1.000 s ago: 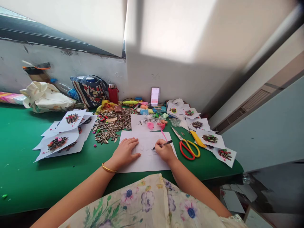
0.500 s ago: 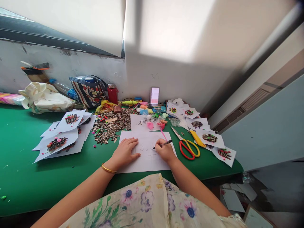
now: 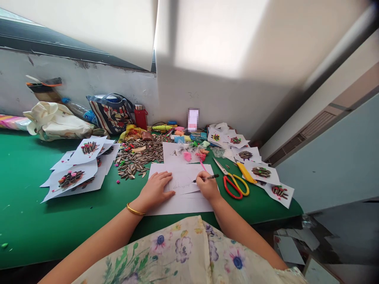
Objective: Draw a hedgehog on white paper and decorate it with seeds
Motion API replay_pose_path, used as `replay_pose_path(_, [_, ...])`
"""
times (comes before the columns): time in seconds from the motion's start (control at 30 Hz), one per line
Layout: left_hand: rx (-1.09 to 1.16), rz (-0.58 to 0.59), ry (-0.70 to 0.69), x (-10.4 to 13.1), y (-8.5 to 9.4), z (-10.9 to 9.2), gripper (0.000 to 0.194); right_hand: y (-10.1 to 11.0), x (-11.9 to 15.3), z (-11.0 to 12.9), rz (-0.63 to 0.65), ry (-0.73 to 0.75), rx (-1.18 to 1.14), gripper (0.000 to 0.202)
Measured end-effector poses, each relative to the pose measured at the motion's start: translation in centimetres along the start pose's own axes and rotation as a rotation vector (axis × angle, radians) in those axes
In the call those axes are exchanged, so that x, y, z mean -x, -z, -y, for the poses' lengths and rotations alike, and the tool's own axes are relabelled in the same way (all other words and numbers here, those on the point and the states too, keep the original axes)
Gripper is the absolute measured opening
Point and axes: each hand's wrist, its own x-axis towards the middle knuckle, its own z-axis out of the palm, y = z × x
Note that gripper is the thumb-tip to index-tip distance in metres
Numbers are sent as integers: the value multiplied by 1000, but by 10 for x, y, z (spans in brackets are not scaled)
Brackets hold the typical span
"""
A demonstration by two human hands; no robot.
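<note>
White paper (image 3: 166,203) lies in front of me on the green table, with thin pen lines drawn across it. My left hand (image 3: 156,189) rests flat on its left part, fingers stretched out. Between the fingers of my right hand (image 3: 207,187) is a black pen (image 3: 211,177), its tip at the paper just right of the drawn lines. Right of that hand lie scissors (image 3: 233,183) with one red and one yellow handle. A pile of striped sunflower seeds (image 3: 151,152) sits beyond my left hand.
Papers with seed-and-clay figures lie at left (image 3: 89,150) and right (image 3: 262,171). Behind the seeds are clay packets (image 3: 179,139), a phone (image 3: 193,120) propped at the wall, a red bottle (image 3: 140,116), a striped bag (image 3: 111,114) and a cream bag (image 3: 56,122). A yellow tool (image 3: 245,172) lies by the scissors.
My right hand has shifted slightly, and the pen now lies flatter with its tip further right. More of the drawn line shows. My left hand has stayed in place.
</note>
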Motion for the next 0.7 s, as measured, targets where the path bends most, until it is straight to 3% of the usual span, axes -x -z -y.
replay_pose_path(0.47, [21, -2, 10, 0, 0, 0, 59, -1, -2, -2, 9, 20, 56, 12])
replay_pose_path(0.7, [41, -14, 5, 1, -1, 1, 58, 1, -2, 0, -41, 31, -74, 12])
